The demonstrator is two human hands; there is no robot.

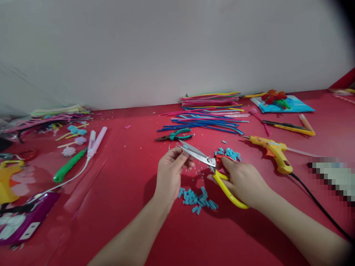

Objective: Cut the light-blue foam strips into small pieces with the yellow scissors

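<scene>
My right hand (pixel 244 181) grips the yellow handles of a pair of scissors (pixel 206 159), whose silver blades point up and left. My left hand (pixel 170 170) has its fingers pinched at the blade tips, holding something too small to make out. Below the blades lies a heap of short light-blue cut pieces (pixel 198 197) on the red table (pixel 124 192). A second small pile of blue pieces (pixel 229 153) sits just above my right hand.
Teal-handled pliers (pixel 174 136) lie behind my left hand. Coloured pipe cleaners (pixel 208 118) are stacked further back. A yellow glue gun (pixel 273 151) with a black cord rests at the right. A green-handled tool (pixel 68 166), a white wand and craft bits sit left.
</scene>
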